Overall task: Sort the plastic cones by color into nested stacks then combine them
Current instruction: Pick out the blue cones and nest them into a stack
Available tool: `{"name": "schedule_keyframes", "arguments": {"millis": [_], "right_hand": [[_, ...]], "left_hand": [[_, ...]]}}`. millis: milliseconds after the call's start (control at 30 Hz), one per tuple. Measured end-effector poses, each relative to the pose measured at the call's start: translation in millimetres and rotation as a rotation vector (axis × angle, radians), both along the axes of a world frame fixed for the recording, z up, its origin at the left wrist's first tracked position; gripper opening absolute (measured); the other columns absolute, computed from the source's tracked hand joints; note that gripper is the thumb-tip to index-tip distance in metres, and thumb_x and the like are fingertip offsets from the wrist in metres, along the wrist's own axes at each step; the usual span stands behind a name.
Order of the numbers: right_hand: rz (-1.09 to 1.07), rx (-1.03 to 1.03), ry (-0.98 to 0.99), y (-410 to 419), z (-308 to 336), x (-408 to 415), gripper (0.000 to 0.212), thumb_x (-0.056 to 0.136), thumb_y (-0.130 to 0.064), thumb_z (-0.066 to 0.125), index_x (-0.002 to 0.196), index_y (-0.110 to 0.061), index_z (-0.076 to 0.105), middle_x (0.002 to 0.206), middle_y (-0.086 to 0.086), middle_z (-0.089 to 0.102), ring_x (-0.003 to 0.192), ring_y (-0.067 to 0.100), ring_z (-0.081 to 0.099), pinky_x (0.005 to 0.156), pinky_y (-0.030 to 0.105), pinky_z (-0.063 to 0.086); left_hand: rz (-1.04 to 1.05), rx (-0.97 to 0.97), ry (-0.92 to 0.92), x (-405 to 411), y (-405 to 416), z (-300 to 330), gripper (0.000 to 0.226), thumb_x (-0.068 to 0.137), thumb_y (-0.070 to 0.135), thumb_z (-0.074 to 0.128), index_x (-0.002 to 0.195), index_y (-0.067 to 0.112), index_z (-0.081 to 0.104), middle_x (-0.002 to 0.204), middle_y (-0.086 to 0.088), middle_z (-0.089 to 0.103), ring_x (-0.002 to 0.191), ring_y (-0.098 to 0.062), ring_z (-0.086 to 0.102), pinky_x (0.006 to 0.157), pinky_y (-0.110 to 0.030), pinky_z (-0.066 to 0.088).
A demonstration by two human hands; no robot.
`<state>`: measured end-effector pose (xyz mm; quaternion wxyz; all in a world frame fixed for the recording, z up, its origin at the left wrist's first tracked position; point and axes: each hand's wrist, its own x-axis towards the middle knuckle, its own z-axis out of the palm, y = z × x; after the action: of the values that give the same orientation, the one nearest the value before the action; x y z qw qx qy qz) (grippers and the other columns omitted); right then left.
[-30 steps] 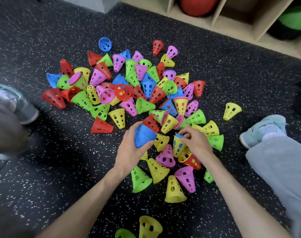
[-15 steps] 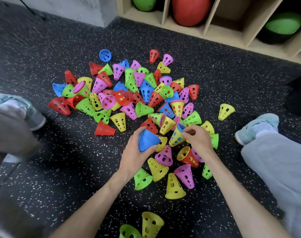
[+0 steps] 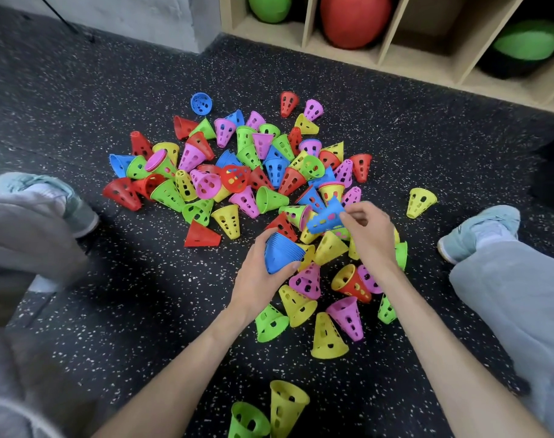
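Two hands over the pile from where I'm watching. Left hand point(image 3: 256, 276) is wrapped around a nested stack of blue cones point(image 3: 283, 252), held just above the near edge of the cone pile point(image 3: 253, 172) on the speckled floor point(image 3: 111, 295). Right hand point(image 3: 368, 232) pinches a single blue cone point(image 3: 326, 216) by its rim, lifted off the heap, just up and right of the stack, not touching it. Shoes point(image 3: 481, 230) sit either side.
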<state>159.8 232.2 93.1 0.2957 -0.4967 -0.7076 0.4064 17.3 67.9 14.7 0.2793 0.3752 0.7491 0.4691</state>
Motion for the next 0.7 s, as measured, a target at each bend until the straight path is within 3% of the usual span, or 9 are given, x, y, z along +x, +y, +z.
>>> {"name": "schedule_keyframes", "arguments": {"millis": [100,233,500,700], "right_hand": [[0.153,-0.056,0.010,-8.5,-0.6,-7.8,0.005,0.096,-0.019,0.069,0.100,-0.021,0.069,0.096,-0.007,0.071,0.089,0.002,0.067,0.079,0.017,0.051],[0.292,-0.098,-0.024,-17.9,-4.5,-14.9,0.007,0.094,-0.019,0.071,0.094,-0.026,0.070,0.094,-0.010,0.073,0.083,-0.006,0.066,0.076,0.011,0.048],[0.354,-0.109,-0.004,-22.8,-11.2,-17.4,0.018,0.094,-0.013,0.072,0.087,-0.029,0.071,0.092,-0.015,0.073,0.084,-0.007,0.068,0.080,0.015,0.049],[0.420,-0.119,-0.022,-26.5,-17.3,-18.5,0.022,0.095,-0.014,0.071,0.088,-0.035,0.073,0.097,-0.014,0.075,0.096,0.001,0.069,0.091,0.029,0.055]], "left_hand": [[0.003,-0.003,-0.002,0.4,0.5,0.4,0.077,0.081,0.064,0.075,0.144,0.054,0.032,0.136,0.014,0.056,0.119,-0.012,0.059,0.097,-0.046,0.054],[0.013,-0.003,-0.005,0.1,0.5,2.9,0.079,0.082,0.063,0.073,0.148,0.050,0.032,0.139,0.018,0.054,0.122,-0.006,0.056,0.100,-0.043,0.052],[0.011,-0.004,-0.019,1.4,-0.2,2.7,0.085,0.079,0.067,0.070,0.153,0.047,0.033,0.143,0.019,0.053,0.127,-0.002,0.053,0.106,-0.042,0.049],[-0.005,0.014,0.008,4.1,1.8,8.8,0.084,0.079,0.068,0.069,0.153,0.051,0.032,0.146,0.021,0.051,0.128,-0.001,0.052,0.106,-0.040,0.049]]}}
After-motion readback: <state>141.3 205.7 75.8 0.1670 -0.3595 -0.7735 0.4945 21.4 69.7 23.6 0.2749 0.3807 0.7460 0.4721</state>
